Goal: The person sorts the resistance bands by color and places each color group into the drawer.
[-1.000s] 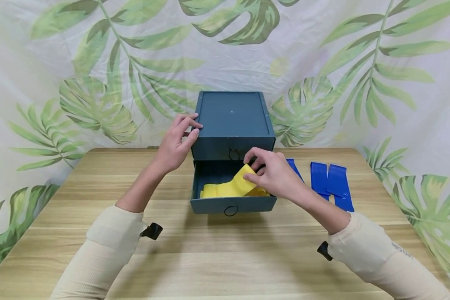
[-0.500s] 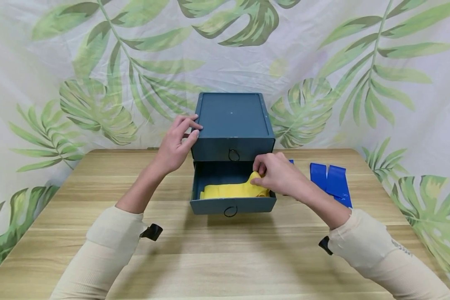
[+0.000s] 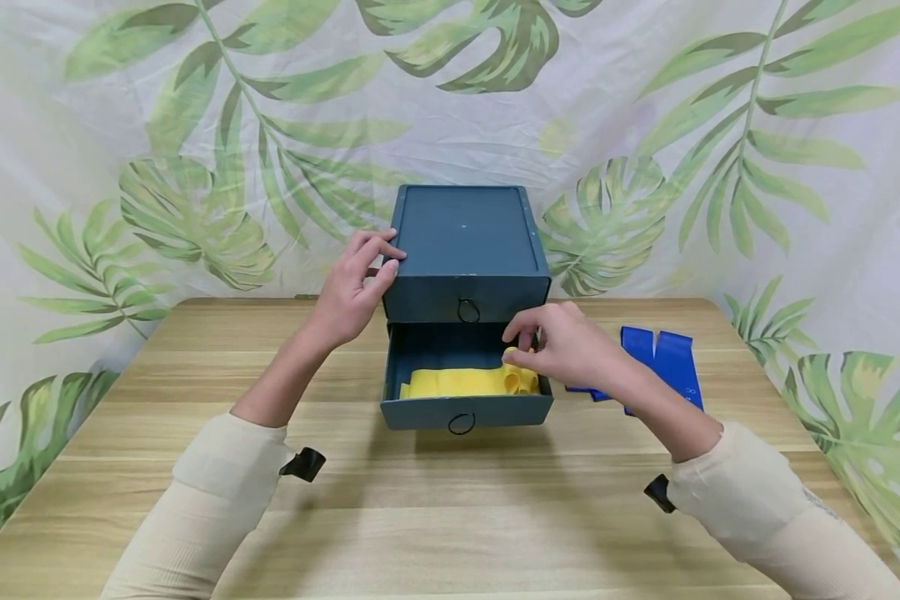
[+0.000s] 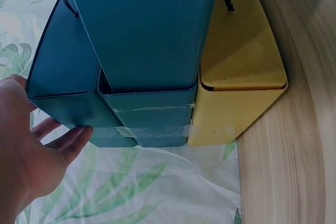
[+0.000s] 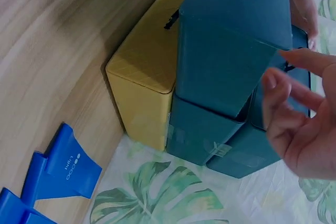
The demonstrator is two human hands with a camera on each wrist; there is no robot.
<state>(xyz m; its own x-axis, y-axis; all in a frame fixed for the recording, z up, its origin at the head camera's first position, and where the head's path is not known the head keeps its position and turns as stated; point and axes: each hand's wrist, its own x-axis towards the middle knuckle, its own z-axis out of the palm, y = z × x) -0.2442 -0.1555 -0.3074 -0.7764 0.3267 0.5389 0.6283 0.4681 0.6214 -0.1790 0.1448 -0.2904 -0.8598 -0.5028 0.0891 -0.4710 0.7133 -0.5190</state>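
Observation:
A yellow resistance band (image 3: 457,382) lies folded in the open middle drawer (image 3: 420,412) of a dark blue drawer cabinet (image 3: 465,229), its right end curled into a loop. My right hand (image 3: 566,346) is over the drawer's right end, thumb close to that loop. In the right wrist view my right thumb and index finger (image 5: 314,60) stand apart with nothing between them. My left hand (image 3: 352,287) rests against the cabinet's upper left side, fingertips at the top edge. The drawer's inside is hidden from both wrist views.
Blue resistance bands (image 3: 663,362), one printed "Light", lie on the wooden table (image 3: 450,517) right of the cabinet, partly behind my right forearm. A yellow bottom drawer unit (image 4: 239,51) sits beneath the blue ones. A leaf-patterned cloth (image 3: 285,100) hangs behind the table.
My right hand lowered the raised end of the yellow band into the drawer's right side and let it go, its fingers now spread apart. The left hand has stayed on the cabinet.

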